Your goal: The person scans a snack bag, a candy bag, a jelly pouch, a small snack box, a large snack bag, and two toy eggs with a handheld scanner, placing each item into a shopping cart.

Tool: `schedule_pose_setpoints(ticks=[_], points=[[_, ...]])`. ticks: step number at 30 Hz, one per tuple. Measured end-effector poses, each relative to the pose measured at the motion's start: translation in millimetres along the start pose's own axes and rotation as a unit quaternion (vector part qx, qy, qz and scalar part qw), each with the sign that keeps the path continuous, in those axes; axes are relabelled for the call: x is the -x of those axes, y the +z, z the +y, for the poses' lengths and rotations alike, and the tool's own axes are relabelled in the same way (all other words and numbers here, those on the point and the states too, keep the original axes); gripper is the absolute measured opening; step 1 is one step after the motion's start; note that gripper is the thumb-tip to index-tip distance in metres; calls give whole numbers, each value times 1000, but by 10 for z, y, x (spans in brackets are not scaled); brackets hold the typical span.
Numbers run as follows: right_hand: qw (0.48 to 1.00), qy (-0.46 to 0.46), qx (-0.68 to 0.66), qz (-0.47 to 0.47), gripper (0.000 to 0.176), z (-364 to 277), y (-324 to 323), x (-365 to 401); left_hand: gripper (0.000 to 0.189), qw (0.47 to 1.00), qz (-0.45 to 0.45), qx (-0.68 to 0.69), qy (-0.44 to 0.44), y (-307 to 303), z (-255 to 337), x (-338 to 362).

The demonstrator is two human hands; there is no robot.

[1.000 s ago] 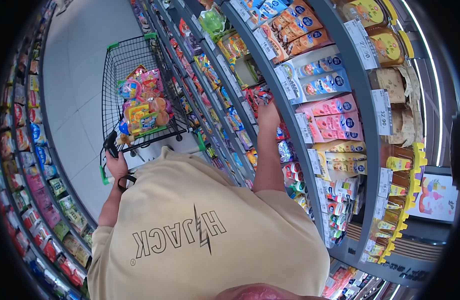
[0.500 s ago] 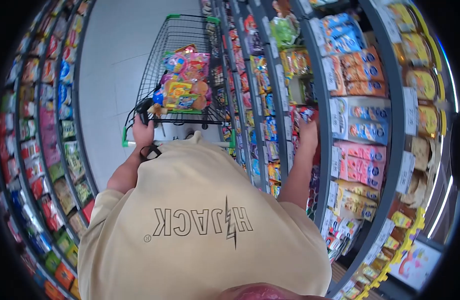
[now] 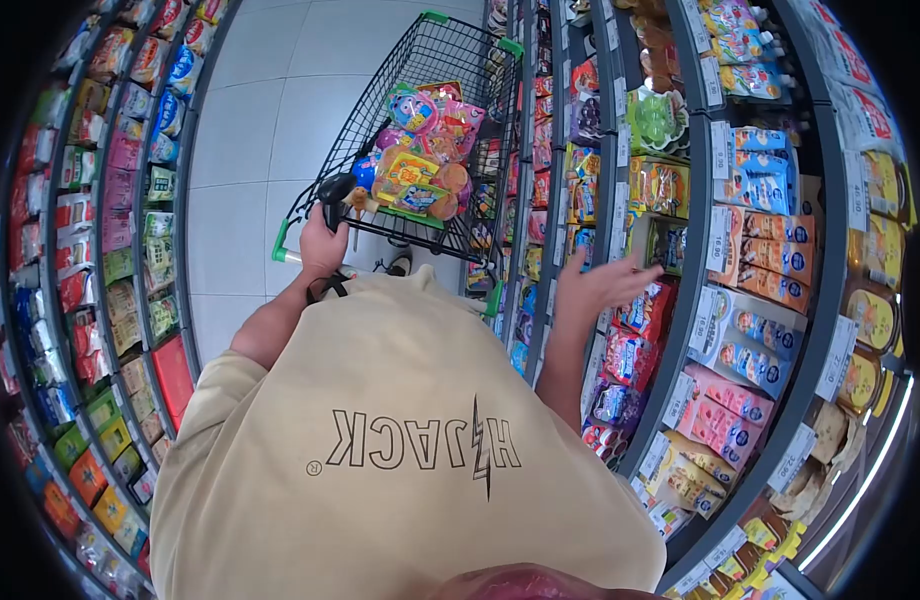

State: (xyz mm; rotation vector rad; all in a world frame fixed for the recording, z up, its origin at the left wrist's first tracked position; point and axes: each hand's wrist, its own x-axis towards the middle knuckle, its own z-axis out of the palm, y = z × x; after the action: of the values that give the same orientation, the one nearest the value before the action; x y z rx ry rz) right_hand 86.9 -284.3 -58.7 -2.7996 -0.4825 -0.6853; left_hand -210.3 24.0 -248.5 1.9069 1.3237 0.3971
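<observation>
My left hand (image 3: pixel 323 247) is closed around a dark, rounded grip (image 3: pixel 334 192) at the near left corner of a shopping cart (image 3: pixel 380 95). In the cart's wire basket lies a pile of colorful snack and candy packages (image 3: pixel 420 160), among them a yellow pack and a pink one. My right hand (image 3: pixel 598 288) hangs in front of the shelves with its fingers spread and nothing in them. Close beside it, red candy bags (image 3: pixel 648 310) and a pink-and-blue bag (image 3: pixel 630 357) sit on a shelf.
Shelves of packaged snacks (image 3: pixel 170 240) line the left side of the aisle. On the right, shelves with price tags hold orange packs (image 3: pixel 775 255), pink packs (image 3: pixel 725 415) and yellow-lidded jars (image 3: pixel 870 315). Grey tiled floor (image 3: pixel 245 130) runs along the cart's left.
My right hand has come away from the red bags on the shelf and opened. The view has shifted, so the cart appears farther right. My left hand keeps its hold.
</observation>
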Motion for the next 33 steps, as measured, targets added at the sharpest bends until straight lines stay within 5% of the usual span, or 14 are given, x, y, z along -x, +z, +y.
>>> schedule_pose_setpoints(ticks=[2,4,5,7,9,11,13,15,18,22,26,30,32,33], points=[[995,-67,-76,-13,75,-237,366,43,45,1000,0,5,5,5,22,-12],[933,-109,-296,-171,60,-359,1055,161,46,1000,-14,5,-7,-17,76,-8],[914,-60,-322,-238,56,-594,1326,302,46,1000,-20,4,-12,-28,90,-10],[765,95,-455,-446,59,-1007,1679,406,47,1000,-24,-3,-17,-27,55,-21],[802,-72,-420,-419,62,-970,2699,860,48,1000,2,-9,7,30,-23,-27],[858,-137,-390,-305,62,-1064,3240,1239,49,997,35,-6,70,129,-213,-18],[877,-164,-316,-322,59,-1067,3806,1535,49,992,33,68,101,214,-380,-51],[848,-83,-204,-482,51,-1310,3315,1286,49,999,-21,25,24,219,-523,-78],[802,-76,-167,-569,36,-1318,3274,1250,38,997,-5,41,67,213,-475,-59],[868,-87,-299,-387,18,-1080,2881,1220,42,996,-6,54,75,170,-345,-39],[881,-17,-354,-315,18,-775,2112,819,52,998,-31,59,8,156,-332,-40],[873,145,-414,-212,19,-336,731,113,55,999,-22,29,20,150,-287,-57],[878,181,-436,-81,19,35,429,-59,56,999,-13,25,42,160,-299,-76],[928,127,-349,18,20,266,382,-146,57,998,-8,23,53,167,-305,-76]])
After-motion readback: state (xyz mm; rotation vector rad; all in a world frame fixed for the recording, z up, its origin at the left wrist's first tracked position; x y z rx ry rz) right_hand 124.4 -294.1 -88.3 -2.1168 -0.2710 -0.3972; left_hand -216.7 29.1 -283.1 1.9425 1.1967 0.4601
